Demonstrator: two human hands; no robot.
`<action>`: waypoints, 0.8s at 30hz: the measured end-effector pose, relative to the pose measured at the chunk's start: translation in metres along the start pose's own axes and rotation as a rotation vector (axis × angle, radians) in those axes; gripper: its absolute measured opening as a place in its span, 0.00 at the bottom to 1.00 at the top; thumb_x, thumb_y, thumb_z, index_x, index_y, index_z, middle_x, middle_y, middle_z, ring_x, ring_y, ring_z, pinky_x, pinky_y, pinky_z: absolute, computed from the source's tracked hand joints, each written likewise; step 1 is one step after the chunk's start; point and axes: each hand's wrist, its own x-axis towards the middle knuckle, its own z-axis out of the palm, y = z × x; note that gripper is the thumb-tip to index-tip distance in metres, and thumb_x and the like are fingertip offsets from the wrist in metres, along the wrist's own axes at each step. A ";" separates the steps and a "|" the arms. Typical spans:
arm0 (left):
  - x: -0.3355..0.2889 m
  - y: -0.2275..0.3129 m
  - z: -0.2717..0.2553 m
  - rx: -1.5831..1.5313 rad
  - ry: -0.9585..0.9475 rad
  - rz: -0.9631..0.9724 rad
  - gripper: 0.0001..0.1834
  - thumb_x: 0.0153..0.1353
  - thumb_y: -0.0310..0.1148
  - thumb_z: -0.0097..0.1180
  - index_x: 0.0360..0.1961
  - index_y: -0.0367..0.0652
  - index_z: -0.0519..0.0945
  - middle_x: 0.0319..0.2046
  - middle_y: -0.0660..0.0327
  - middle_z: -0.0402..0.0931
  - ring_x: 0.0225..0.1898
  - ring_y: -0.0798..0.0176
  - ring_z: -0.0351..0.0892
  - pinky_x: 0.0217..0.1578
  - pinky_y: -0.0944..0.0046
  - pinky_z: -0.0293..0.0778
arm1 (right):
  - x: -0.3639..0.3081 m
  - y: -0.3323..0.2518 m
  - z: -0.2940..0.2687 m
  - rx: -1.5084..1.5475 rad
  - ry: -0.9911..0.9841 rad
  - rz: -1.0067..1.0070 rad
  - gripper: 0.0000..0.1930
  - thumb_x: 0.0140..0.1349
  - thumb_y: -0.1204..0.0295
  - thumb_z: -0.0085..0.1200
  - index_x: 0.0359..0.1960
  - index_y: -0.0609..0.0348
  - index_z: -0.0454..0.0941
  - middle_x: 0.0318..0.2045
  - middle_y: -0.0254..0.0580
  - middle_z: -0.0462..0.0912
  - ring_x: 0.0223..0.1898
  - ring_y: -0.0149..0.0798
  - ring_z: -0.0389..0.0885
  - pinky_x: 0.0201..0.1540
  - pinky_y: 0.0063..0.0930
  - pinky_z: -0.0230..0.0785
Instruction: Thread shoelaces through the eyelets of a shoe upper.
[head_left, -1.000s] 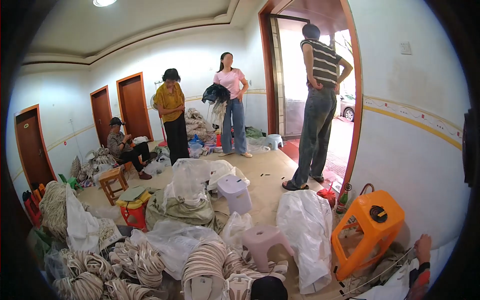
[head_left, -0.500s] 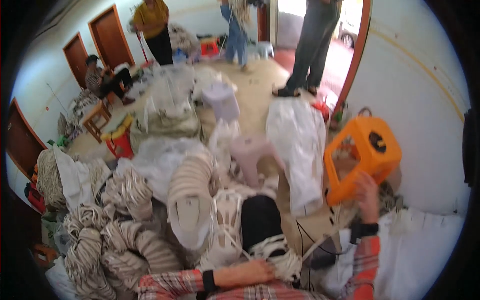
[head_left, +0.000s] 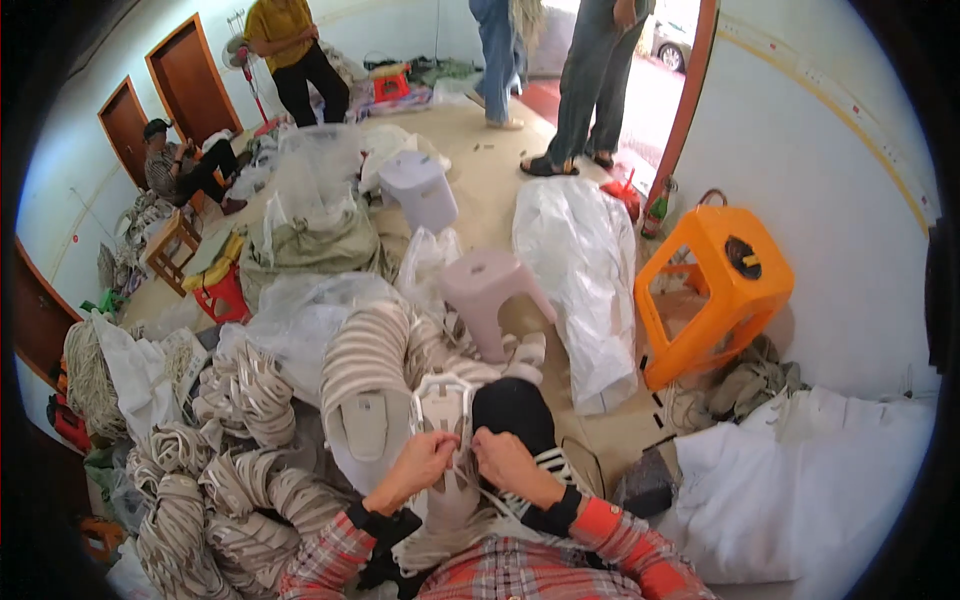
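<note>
In front of me lies a cream shoe upper, its front toward the far side, white lace running along its eyelets. My left hand is at its left edge, fingertips pinched on the shoelace. On its right edge my right hand is closed too, thumb and finger pinched on the lace. The exact grip is too small to make out. Just left stands a curved stack of nested cream shoe uppers. My black-clad knee is to the right, with loose white laces across my leg.
Bundled shoe uppers pile up at left. A pink stool stands ahead, an orange stool at right. White sacking lies near right; a white plastic sack lies on the floor. Several people are farther back.
My right hand has come back from beside the orange stool to the shoe upper. My left hand has moved left and up to its edge. The view has shifted slightly.
</note>
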 end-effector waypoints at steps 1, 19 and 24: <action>0.001 0.001 0.000 0.027 -0.052 -0.034 0.12 0.59 0.32 0.45 0.36 0.36 0.77 0.19 0.65 0.71 0.22 0.73 0.69 0.24 0.69 0.67 | 0.000 -0.004 -0.004 -0.057 -0.016 0.031 0.07 0.54 0.72 0.44 0.27 0.65 0.68 0.17 0.59 0.74 0.21 0.59 0.75 0.22 0.48 0.68; 0.037 -0.009 -0.016 0.250 -0.229 0.374 0.12 0.53 0.27 0.44 0.32 0.34 0.80 0.21 0.57 0.77 0.17 0.64 0.73 0.21 0.65 0.71 | -0.010 -0.036 -0.014 -0.005 0.169 -0.107 0.10 0.53 0.69 0.46 0.29 0.66 0.67 0.17 0.55 0.72 0.20 0.54 0.72 0.21 0.43 0.63; 0.067 -0.018 -0.011 0.299 -0.313 0.377 0.09 0.43 0.25 0.49 0.22 0.32 0.80 0.14 0.55 0.75 0.16 0.64 0.73 0.19 0.64 0.71 | -0.007 -0.015 -0.007 0.033 0.233 -0.161 0.09 0.51 0.71 0.47 0.29 0.66 0.68 0.17 0.55 0.72 0.21 0.52 0.73 0.21 0.42 0.63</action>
